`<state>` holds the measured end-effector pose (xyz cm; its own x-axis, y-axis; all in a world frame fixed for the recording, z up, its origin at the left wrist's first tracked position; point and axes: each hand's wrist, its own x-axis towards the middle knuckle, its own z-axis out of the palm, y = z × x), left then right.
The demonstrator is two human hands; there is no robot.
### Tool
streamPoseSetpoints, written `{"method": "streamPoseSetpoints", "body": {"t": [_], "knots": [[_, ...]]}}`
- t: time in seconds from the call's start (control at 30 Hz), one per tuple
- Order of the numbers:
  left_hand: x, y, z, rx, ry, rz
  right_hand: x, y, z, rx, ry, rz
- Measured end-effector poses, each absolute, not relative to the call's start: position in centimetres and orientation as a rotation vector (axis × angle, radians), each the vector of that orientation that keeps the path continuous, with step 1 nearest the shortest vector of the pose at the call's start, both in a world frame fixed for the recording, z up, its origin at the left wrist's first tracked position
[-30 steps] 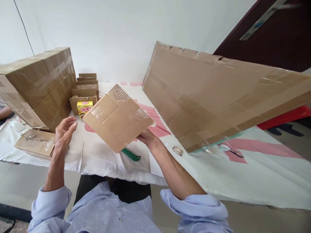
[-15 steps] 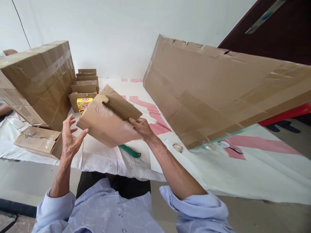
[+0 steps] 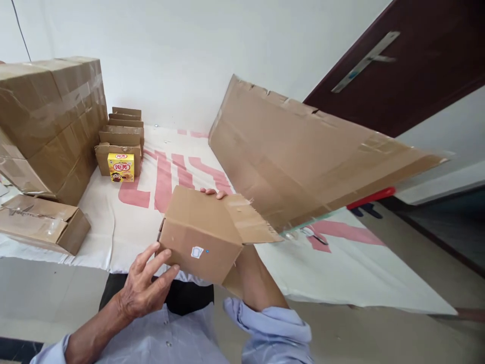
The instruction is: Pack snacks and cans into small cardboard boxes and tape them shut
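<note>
A small brown cardboard box [image 3: 202, 240] is held above the table's near edge. Its flaps on the right side stand open, and a small white sticker with a blue dot is on the face towards me. My right hand [image 3: 214, 193] grips it from behind. Only the fingertips show over the far edge; the box covers the rest of the hand. At the lower left corner, my left hand [image 3: 149, 280] has its fingers stretched and apart, the tips against the cardboard.
Large taped cartons [image 3: 56, 121] stand at the left, with a small closed carton [image 3: 36, 222] before them. A yellow snack box [image 3: 121, 168] leans by a row of open cartons [image 3: 125, 136]. A big cardboard sheet [image 3: 303, 156] slants across the right. A magnifying glass [image 3: 312, 233] lies near it.
The folded cardboard has been turned and opened into a box shape, nearer to me. My left hand has come down and right, onto its corner. The view has shifted right.
</note>
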<state>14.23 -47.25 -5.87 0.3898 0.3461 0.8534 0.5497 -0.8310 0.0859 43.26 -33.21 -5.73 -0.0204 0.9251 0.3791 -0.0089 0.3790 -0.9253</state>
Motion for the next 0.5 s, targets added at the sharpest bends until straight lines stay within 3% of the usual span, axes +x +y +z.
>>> {"method": "streamPoseSetpoints", "body": {"t": [0.17,0.3,0.5], "knots": [[12.7,-48.2,-7.8,-2.417,-1.009,-1.323,44.1,-33.2,-4.3,-0.616,-1.319,1.049],[10.8,-47.4,-10.0,-2.419,-1.374,-1.282,42.4,-31.1,-3.7,-0.759,-1.343,1.191],[6.5,-41.8,-12.6,-2.147,-2.073,-1.714,35.0,-26.0,-5.1,-1.108,-1.19,1.256]]}}
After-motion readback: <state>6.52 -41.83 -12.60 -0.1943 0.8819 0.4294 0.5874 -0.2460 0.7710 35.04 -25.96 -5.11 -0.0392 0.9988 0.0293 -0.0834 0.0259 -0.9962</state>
